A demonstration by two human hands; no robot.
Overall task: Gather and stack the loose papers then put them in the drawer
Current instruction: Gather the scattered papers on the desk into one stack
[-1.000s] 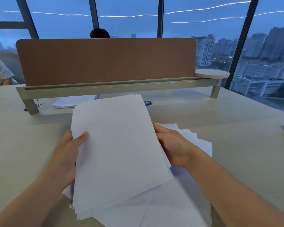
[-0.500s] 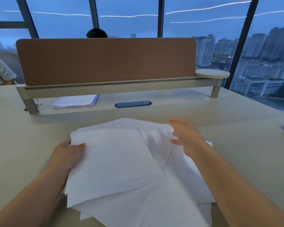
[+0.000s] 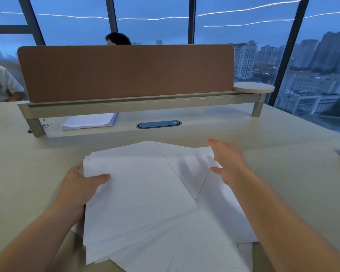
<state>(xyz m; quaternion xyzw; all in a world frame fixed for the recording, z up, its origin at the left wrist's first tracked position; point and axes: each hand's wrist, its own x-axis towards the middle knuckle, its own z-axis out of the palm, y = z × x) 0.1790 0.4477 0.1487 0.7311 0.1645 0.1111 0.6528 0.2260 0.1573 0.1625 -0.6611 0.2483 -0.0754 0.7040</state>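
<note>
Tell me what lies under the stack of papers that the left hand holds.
More loose sheets lie fanned under the stack, sticking out toward the right. The left hand grips its edge. What lies beneath its middle is covered.

- At twelve o'clock I see a brown divider panel (image 3: 126, 72) on a grey rail (image 3: 137, 104).
- A dark cable grommet (image 3: 159, 124) sits below it.
- At eleven, a separate paper stack (image 3: 89, 121); small clips (image 3: 46, 125) beside the rail's leg.
- At one, a round shelf (image 3: 254, 88).
</note>
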